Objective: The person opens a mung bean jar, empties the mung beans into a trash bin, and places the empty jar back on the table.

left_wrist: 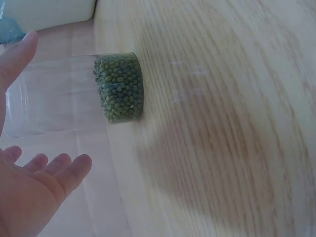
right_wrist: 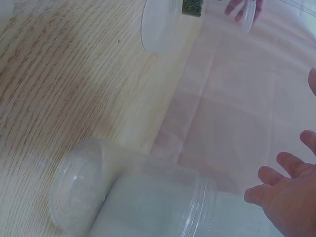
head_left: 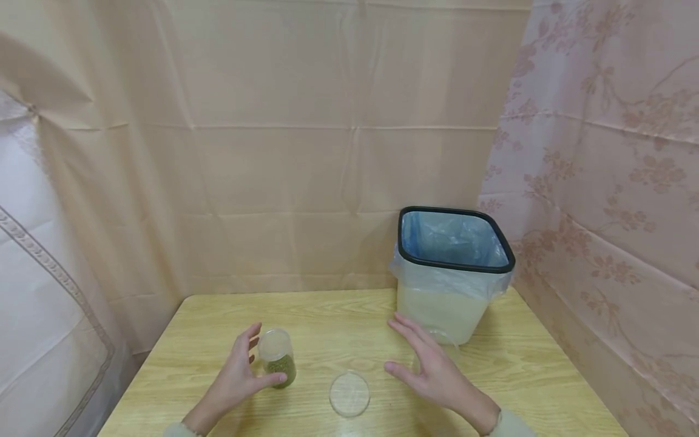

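A clear jar point(head_left: 278, 363) stands upright with green mung beans point(left_wrist: 121, 89) in its bottom part. Around it my left hand point(head_left: 236, 373) is spread, thumb on the near side and fingers on the far side; the left wrist view shows a gap between fingers and jar. A second clear jar point(right_wrist: 143, 197), with no beans visible inside, stands by my right hand point(head_left: 431, 370). The right fingers are extended and apart, beside that jar's rim. Between the hands lies a round clear lid point(head_left: 349, 394), flat on the table.
A cream bin point(head_left: 437, 306) with a black rim and a plastic liner point(head_left: 450, 240) stands at the back right of the wooden table point(head_left: 338, 321). Beige cloth point(head_left: 284, 152) hangs behind, and flowered cloth point(head_left: 611, 200) borders the right side.
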A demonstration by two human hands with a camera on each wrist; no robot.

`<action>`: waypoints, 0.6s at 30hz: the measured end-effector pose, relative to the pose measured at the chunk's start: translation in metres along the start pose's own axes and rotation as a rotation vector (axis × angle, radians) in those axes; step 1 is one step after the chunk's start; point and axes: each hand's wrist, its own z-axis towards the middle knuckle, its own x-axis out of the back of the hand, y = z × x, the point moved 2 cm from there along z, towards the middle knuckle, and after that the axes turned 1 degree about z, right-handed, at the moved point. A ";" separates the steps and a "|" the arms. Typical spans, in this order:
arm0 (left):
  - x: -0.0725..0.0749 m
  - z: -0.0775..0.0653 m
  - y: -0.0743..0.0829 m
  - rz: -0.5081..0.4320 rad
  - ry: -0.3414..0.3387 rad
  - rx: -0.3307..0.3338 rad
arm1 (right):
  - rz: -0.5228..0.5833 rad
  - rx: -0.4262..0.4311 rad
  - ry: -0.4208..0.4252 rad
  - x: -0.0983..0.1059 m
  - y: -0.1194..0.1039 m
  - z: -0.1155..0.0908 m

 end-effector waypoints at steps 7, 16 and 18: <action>-0.001 0.002 -0.002 0.004 -0.023 0.036 | 0.001 -0.003 -0.012 -0.002 -0.001 0.002; -0.004 0.007 -0.011 -0.052 -0.054 0.095 | 0.006 0.011 -0.022 -0.011 0.001 0.005; -0.006 0.008 -0.013 -0.059 -0.057 0.094 | 0.013 0.008 -0.034 -0.014 0.002 0.006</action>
